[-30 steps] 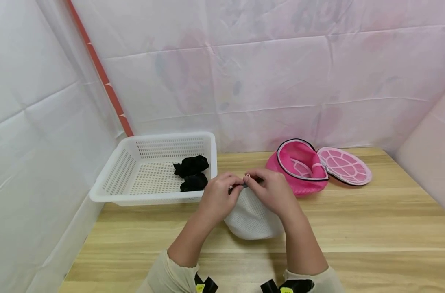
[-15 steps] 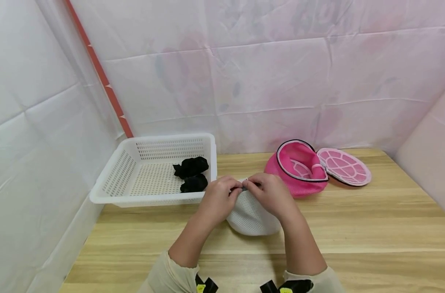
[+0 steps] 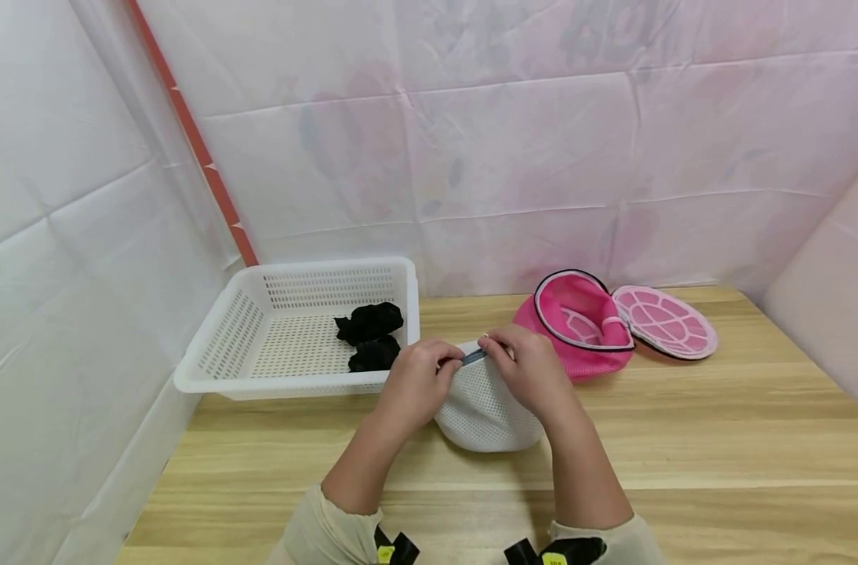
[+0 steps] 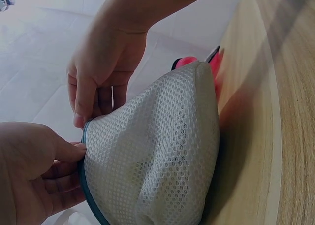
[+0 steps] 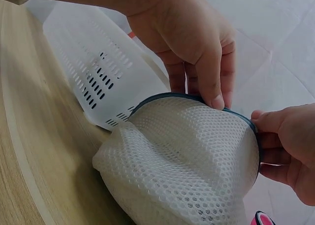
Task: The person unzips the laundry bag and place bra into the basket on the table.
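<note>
A white mesh laundry bag (image 3: pixel 488 408) with a dark blue-grey zipper edge (image 3: pixel 474 357) stands between both hands on the wooden table. My left hand (image 3: pixel 418 382) pinches this edge on its left side. Just to the right, my right hand (image 3: pixel 530 369) pinches the same edge, and a short stretch of zipper shows between them. Seen from the left wrist, the bag's rounded mesh side (image 4: pixel 152 141) looks bulged and creased, and the left thumb (image 4: pixel 69 151) presses on the rim. In the right wrist view, the right thumb (image 5: pixel 266 121) lies on the rim. The bag's inside is hidden.
A white perforated basket (image 3: pixel 295 384) stands at the back left, holding two black crumpled cloth pieces (image 3: pixel 374 353). Behind my right hand is a pink mesh bag (image 3: pixel 577 361), its round lid (image 3: pixel 665 322) folded out to the right. White sheeting (image 3: pixel 514 157) hangs behind the table.
The hands, close together before, are now slightly apart along the edge, with more zipper showing. My right hand has shifted a little to the right and away. The bag sits slightly higher in view.
</note>
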The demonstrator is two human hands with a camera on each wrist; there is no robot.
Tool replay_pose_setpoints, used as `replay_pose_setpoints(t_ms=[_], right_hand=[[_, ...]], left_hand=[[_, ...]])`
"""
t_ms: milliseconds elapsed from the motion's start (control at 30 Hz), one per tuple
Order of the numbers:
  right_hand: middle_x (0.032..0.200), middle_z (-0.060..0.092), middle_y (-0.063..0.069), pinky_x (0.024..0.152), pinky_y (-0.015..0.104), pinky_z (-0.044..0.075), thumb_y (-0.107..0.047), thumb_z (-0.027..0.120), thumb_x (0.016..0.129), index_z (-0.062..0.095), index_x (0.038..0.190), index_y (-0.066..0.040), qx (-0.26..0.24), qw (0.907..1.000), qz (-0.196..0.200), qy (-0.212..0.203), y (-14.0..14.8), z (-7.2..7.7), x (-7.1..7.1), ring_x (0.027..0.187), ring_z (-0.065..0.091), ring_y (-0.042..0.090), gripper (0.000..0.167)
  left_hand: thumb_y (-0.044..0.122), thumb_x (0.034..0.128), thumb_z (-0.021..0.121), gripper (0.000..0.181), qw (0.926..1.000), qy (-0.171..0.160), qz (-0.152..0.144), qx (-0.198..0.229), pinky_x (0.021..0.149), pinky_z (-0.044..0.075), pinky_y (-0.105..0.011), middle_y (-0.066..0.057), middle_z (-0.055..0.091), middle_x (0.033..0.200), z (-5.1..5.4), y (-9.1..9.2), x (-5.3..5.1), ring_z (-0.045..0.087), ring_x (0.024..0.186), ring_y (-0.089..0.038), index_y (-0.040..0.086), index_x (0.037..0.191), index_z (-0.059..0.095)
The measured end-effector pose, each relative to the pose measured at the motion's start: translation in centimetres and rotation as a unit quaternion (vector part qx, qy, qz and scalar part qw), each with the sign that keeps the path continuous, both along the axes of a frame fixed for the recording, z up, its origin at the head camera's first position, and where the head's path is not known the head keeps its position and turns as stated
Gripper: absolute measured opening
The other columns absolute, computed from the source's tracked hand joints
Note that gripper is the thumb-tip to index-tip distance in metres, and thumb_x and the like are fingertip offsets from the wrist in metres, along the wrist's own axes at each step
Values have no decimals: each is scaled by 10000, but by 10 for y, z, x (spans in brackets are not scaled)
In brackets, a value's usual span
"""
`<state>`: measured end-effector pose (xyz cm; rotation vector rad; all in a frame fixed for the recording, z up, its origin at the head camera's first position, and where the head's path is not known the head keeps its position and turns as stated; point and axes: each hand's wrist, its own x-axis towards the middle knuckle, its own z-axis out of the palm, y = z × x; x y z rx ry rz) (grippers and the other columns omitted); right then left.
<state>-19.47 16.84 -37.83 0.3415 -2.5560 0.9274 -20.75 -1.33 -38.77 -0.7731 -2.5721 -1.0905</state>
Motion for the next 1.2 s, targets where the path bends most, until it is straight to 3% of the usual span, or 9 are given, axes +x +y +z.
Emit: replay_pose_setpoints(t_ms=[433, 633, 767, 1200], right_hand=[[863, 728, 48, 699, 379, 559, -122, 736, 879, 758, 942, -63, -27, 9997, -56, 224, -4, -1, -1, 745, 634, 178, 89], [863, 724, 48, 709, 380, 571, -109, 737, 874, 759, 923, -62, 46, 9997, 76, 242, -8, 0, 0, 759, 649, 180, 72], [868, 737, 51, 718, 381, 582, -107, 739, 870, 767, 933, -54, 17, 9998, 142, 154, -8, 0, 0, 763, 667, 180, 87], [884, 737, 62, 716, 384, 573, -111, 717, 890, 762, 943, -47, -51, 9998, 185, 61, -6, -2, -1, 768, 657, 178, 94]], left_hand=[[177, 934, 670, 149, 9991, 348, -137, -194, 797, 557, -294, -19, 701, 1014, -1, 2, -1, 656, 948, -155, 83, 1018, 749], [179, 939, 665, 213, 9970, 715, -262, -153, 836, 575, -294, -19, 741, 1082, -4, 3, -1, 700, 1003, -143, 104, 1124, 739], [168, 958, 642, 234, 9943, 944, -294, -409, 797, 585, -279, -2, 745, 1085, -6, 3, 0, 712, 973, -122, 130, 1171, 730], [89, 917, 681, 172, 9941, 1040, -198, -249, 753, 588, -267, -25, 760, 1003, -7, 5, 0, 725, 918, -136, 103, 1066, 767]])
